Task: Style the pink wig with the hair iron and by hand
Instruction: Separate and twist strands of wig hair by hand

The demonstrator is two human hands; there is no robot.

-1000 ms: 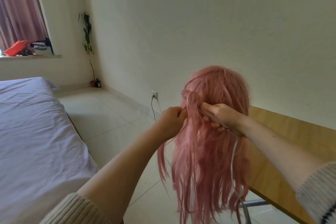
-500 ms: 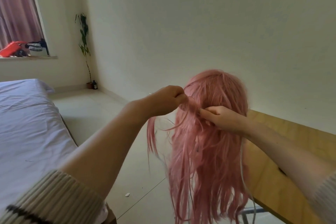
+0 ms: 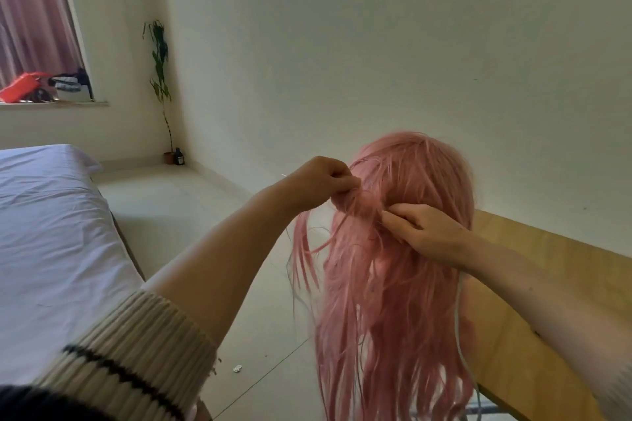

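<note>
One pink wig before me, my left hand pinching one gathered lock, my right hand gripping strands beside it, one wooden bench, one bed.

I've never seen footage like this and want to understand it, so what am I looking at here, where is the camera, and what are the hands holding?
There is no machine: a person wears a wide-angle camera on the head, looking forward and down at their own bare hands. The left hand and the right hand each pinch strands at the back of a long pink wig, gathering a small knot of hair between them. The wig hangs at the edge of a light wooden table. A thin pale cord trails down below the right hand; what it leads to is hidden. To the left is a bed with a white sheet.
</note>
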